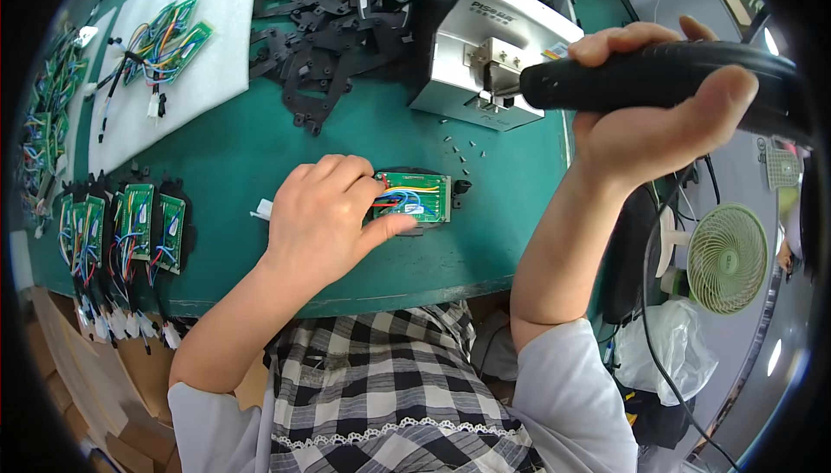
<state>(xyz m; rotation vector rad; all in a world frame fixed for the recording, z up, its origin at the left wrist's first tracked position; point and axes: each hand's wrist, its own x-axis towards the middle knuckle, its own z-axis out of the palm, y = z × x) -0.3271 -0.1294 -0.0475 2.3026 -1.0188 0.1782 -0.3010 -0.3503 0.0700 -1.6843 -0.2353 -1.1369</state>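
Note:
My left hand [325, 209] lies over the left part of a green circuit board [442, 199] with coloured wires, its fingers curled and its thumb against the board. Under the board, parts of a black plastic bracket [462, 187] stick out; the rest is hidden. A black electric screwdriver [619, 77] is in the grip of my right hand [645, 144], raised at the right and held nearly level. The screwdriver's nose is at the front outlet of a silver screw feeder [459, 57]; its bit tip cannot be made out clearly.
Several loose screws [462, 159] lie before the feeder. Black plastic brackets [325, 57] are heaped at the back. Wired boards [134, 222] stand at the left edge, others [177, 36] on a white foam sheet [212, 66]. A green fan [727, 257] and a hanging cord [649, 326] are at right.

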